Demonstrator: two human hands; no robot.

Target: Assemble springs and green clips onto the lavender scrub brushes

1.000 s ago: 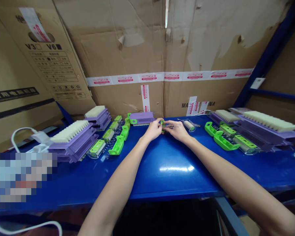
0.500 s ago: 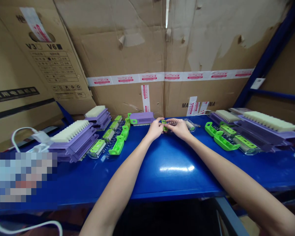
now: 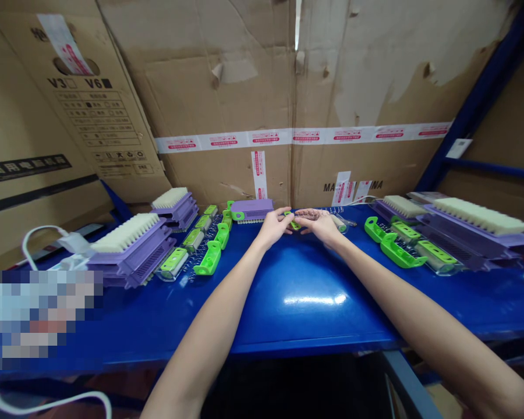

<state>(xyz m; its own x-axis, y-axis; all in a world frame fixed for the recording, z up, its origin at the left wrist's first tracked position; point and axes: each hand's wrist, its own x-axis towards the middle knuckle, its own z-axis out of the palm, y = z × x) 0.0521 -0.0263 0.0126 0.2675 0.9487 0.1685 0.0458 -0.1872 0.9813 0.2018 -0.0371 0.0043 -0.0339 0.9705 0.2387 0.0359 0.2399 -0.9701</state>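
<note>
My left hand (image 3: 272,228) and my right hand (image 3: 322,227) meet near the back of the blue table. Between their fingertips is a small green plastic piece (image 3: 294,222), now tilted, pinched from both sides. Thin coiled metal springs (image 3: 337,210) show over and beyond my right hand; whether its palm holds them I cannot tell. Just past that hand lies a clear part (image 3: 340,224), partly hidden. A purple brush head (image 3: 252,209) with bristles facing down lies left of my left hand, a green end piece on it.
Stacked purple brush parts with cream bristles stand left (image 3: 124,238) and right (image 3: 480,216). Green brackets (image 3: 208,259), springs and green-topped clear blocks (image 3: 174,263) line the left side; similar green brackets (image 3: 399,251) lie right. Cardboard (image 3: 227,105) walls the back. A white cable (image 3: 48,401) hangs front left.
The green piece has tilted between my fingers. My left fingers have loosened slightly and my right fingers have shifted, with more spring showing behind the right hand.
</note>
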